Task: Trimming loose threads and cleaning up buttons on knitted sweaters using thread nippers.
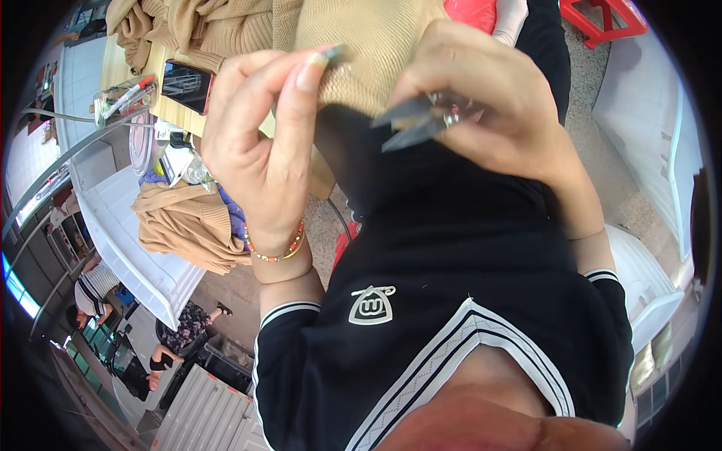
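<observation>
Because my right hand (489, 94) grips snips (432, 124) with parted blades (406, 137), I should keep them clear of the knit (361, 34), which lies beyond and between my hands. My left hand (256, 135) is pinched nearly closed; I cannot tell whether it holds anything.

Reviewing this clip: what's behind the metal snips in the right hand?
Black clothing shows behind the blades of the snips, with tan knit fabric beyond. What lies directly behind the right hand is covered.

Snips (417, 129) partly hidden by right grip (492, 98); dark bit (336, 53) at left grip (259, 124) blurred.
</observation>
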Demonstrator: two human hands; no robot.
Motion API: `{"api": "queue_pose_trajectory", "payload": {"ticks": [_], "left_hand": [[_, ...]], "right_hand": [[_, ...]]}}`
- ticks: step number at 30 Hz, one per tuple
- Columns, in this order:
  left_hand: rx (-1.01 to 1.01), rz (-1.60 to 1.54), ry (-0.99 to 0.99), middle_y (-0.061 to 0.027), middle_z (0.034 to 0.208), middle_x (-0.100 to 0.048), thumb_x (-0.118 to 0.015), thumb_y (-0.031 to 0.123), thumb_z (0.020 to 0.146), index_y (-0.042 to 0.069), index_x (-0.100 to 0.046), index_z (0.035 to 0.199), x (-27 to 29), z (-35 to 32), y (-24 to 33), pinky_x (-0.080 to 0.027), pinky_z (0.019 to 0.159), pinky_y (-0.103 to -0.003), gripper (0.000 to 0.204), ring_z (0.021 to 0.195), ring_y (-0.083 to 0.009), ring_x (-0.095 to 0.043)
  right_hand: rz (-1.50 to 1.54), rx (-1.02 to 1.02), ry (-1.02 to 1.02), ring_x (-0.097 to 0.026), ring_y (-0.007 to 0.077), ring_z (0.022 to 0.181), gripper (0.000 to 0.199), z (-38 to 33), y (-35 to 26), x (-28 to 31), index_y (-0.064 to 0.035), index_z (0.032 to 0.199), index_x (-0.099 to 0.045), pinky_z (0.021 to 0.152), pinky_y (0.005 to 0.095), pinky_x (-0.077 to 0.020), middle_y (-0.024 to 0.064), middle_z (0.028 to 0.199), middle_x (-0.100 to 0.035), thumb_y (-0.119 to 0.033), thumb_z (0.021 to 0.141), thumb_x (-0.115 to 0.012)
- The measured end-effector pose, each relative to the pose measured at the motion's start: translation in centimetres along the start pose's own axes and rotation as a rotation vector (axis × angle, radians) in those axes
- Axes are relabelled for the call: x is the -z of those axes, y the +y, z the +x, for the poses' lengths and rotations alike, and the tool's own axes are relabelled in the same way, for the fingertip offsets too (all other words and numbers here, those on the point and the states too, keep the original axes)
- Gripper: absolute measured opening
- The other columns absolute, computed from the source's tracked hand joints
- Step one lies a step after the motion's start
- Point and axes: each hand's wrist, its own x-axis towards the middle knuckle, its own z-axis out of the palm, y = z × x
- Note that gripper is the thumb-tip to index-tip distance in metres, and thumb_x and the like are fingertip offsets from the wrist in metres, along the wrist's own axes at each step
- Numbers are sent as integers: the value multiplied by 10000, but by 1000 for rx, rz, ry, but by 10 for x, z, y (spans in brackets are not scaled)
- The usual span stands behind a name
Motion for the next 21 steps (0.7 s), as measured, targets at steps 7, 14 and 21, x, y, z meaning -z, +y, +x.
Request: {"api": "queue_pose_trajectory", "payload": {"ticks": [7, 14, 21], "left_hand": [[98, -199, 92, -57, 858, -614, -653, 10, 884, -31, -702, 955, -3, -16, -4, -445, 655, -206, 95, 744, -100, -561], [0, -77, 81, -58, 907, -614, -670, 13, 866, -9, -712, 962, -4, -14, -6, -434, 643, -207, 107, 732, -97, -546], [96, -139, -268, -69, 1027, -551, -593, 1, 839, -43, -647, 1146, 15, 0, 9, -387, 775, -209, 314, 838, -104, -478]], "right_hand": [[95, -468, -139, -577, 143, 759, 346, 35, -34, 32, -9, 1015, -677, 651, 248, -430, 62, 870, -628, -32, 688, -785], [22, -361, -145, -581, 164, 720, 360, 32, -33, 30, -11, 1038, -662, 624, 255, -436, 68, 833, -615, -37, 701, -785], [101, -342, -53, -537, 107, 691, 395, 14, -20, 10, -11, 1086, -618, 608, 227, -412, 24, 812, -556, -12, 724, -777]]}}
